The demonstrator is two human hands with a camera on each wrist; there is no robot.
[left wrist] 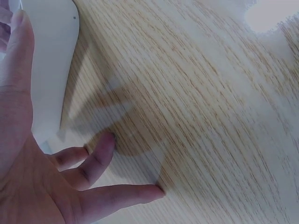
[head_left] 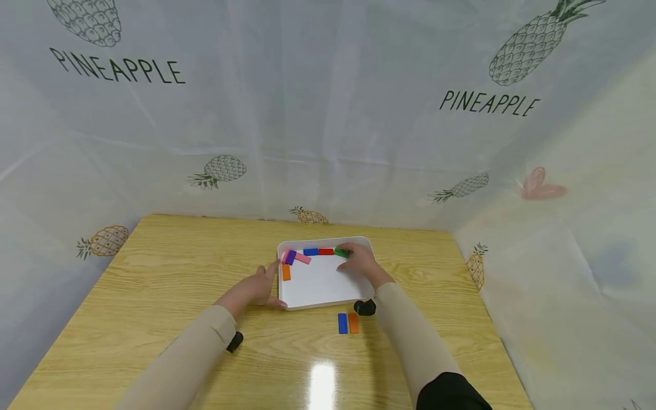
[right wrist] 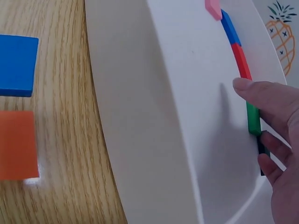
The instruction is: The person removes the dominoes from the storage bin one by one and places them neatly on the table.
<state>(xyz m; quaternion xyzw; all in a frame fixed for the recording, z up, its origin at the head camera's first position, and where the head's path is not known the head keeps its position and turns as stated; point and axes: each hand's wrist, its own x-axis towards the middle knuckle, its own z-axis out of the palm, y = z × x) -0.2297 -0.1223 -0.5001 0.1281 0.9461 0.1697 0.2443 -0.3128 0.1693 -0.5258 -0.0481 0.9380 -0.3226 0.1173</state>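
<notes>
A white tray lies on the wooden table. My left hand spans its left side, one fingertip at the rim and the other fingers spread over the tabletop. Inside, my right hand reaches to the far wall, its fingertips at a green block. That block continues a row with a red block and a blue block; a dark block beyond it is partly hidden by fingers. In the left far corner are a purple block, a pink block and an orange block.
A second blue block and a second orange block lie side by side on the table, in front of the tray. A pineapple-printed curtain hangs behind the table's far edge.
</notes>
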